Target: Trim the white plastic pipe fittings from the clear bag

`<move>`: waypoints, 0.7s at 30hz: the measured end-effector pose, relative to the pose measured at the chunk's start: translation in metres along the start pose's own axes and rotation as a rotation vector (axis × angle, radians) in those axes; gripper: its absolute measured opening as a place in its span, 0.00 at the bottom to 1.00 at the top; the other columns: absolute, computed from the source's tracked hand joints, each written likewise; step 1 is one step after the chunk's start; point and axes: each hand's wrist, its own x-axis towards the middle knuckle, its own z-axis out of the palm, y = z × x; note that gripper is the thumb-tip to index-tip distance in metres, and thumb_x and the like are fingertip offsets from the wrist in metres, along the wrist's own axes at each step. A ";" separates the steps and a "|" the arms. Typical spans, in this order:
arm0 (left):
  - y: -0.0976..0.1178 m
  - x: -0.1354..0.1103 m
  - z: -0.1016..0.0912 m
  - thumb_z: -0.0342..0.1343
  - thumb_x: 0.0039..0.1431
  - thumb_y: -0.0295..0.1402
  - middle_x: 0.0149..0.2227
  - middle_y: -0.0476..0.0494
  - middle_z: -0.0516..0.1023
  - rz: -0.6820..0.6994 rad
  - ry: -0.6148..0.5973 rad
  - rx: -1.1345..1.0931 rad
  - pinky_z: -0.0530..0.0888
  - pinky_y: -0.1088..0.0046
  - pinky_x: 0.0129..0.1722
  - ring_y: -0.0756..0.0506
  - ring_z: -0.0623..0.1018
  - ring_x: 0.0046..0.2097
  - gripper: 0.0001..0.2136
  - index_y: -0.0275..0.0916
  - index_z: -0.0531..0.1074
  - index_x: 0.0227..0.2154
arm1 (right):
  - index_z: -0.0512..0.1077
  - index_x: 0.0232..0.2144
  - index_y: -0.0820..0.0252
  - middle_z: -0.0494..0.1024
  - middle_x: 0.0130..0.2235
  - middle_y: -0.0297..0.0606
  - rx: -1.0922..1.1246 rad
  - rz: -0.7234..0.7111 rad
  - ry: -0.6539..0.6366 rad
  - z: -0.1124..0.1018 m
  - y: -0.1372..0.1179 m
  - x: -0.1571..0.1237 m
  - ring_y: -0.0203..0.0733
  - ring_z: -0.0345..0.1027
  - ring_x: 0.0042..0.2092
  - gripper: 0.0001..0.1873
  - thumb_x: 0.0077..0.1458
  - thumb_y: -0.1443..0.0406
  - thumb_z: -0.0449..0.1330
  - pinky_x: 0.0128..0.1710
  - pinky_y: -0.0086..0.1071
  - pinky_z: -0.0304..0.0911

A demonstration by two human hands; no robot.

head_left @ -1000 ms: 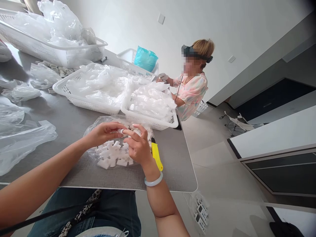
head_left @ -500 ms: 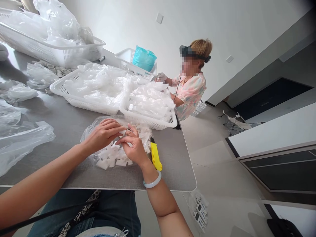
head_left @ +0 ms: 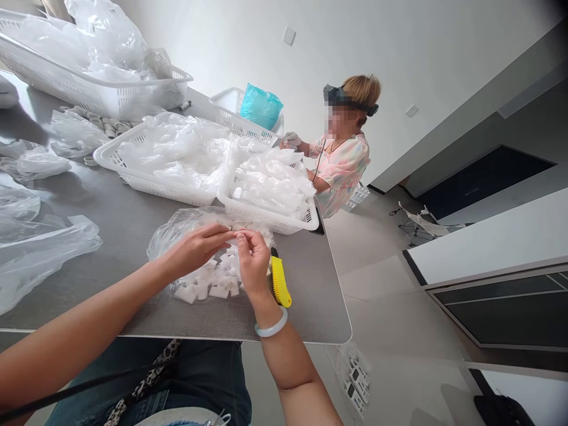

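My left hand [head_left: 197, 248] and my right hand [head_left: 252, 260] meet fingertip to fingertip over an open clear bag [head_left: 177, 228] that holds several small white plastic fittings [head_left: 208, 284]. Both hands are pinched together on something tiny and dark between the fingertips; I cannot make out what it is. A pale bangle [head_left: 270, 325] circles my right wrist. A yellow utility knife [head_left: 280, 281] lies on the grey table [head_left: 133, 225] just right of my right hand.
Two white baskets [head_left: 146, 183] [head_left: 266, 216] of clear bagged parts stand behind the bag, with a larger basket [head_left: 89, 94] far left and one holding a teal bag [head_left: 261, 106]. Loose plastic bags [head_left: 39, 248] lie at left. Another person [head_left: 341, 160] sits at the table's far end.
My hands have risen slightly from the pile of fittings and drawn together into a fingertip pinch. My right hand has turned more upright. The white fitting seen between my fingers earlier no longer shows.
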 end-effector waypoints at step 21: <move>0.016 0.001 -0.010 0.57 0.62 0.42 0.35 0.40 0.76 -0.063 0.114 -0.089 0.76 0.64 0.34 0.41 0.77 0.35 0.09 0.46 0.78 0.40 | 0.77 0.28 0.58 0.78 0.27 0.34 0.714 0.577 -0.362 0.017 0.007 -0.003 0.35 0.70 0.29 0.25 0.41 0.43 0.69 0.35 0.31 0.71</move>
